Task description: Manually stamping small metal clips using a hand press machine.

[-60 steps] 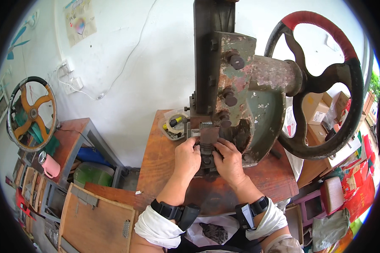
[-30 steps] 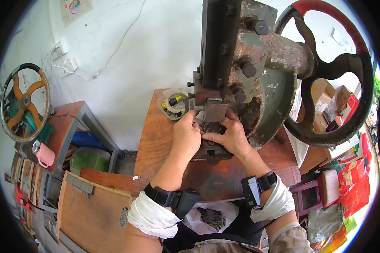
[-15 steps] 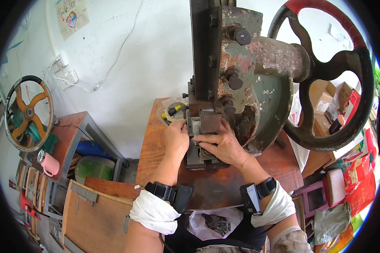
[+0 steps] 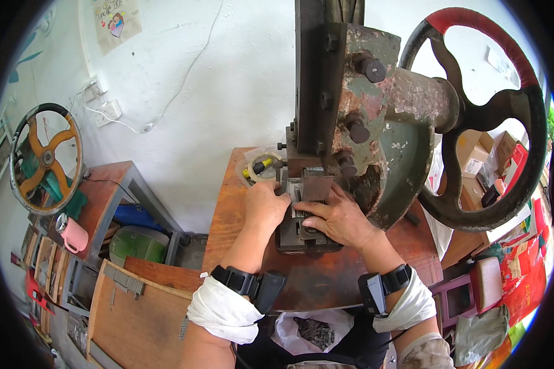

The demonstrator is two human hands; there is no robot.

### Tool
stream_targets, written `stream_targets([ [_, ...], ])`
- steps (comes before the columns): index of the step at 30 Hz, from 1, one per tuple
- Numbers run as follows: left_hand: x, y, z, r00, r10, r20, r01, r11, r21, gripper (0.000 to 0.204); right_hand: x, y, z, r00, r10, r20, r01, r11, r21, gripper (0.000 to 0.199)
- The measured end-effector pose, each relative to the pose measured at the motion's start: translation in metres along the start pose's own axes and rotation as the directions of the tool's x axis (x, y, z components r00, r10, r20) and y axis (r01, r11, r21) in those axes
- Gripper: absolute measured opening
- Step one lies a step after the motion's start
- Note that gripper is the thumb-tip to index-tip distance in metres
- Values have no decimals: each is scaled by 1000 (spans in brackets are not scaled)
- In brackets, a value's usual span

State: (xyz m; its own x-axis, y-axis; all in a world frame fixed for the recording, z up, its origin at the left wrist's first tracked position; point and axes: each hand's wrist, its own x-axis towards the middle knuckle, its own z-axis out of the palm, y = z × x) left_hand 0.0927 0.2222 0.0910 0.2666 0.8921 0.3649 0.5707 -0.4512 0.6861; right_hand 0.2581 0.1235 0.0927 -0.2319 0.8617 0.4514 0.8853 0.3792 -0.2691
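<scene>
Under the green press on the desk, the left hand and right hand each closed a grip on the die block, probably heavy, stiff steel, best held by its sides.

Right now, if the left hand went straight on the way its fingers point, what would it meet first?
The left hand points up and to the right, already against the dark metal die block under the press. Going on, it would probably press into that block; the round tape roll lies off its line, to the left. Depth is unclear.
</scene>
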Motion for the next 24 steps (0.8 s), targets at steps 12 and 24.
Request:
stream_targets([
  [12, -19, 8, 10, 999, 51, 5, -50, 986, -160, 20, -9, 3, 0, 982, -3, -189, 51, 967, 248, 48],
  [24, -23, -19, 35, 979, 148, -138, -193, 888, -417, 24, -7, 12, 10, 955, 111, -276, -34, 962, 270, 54],
])
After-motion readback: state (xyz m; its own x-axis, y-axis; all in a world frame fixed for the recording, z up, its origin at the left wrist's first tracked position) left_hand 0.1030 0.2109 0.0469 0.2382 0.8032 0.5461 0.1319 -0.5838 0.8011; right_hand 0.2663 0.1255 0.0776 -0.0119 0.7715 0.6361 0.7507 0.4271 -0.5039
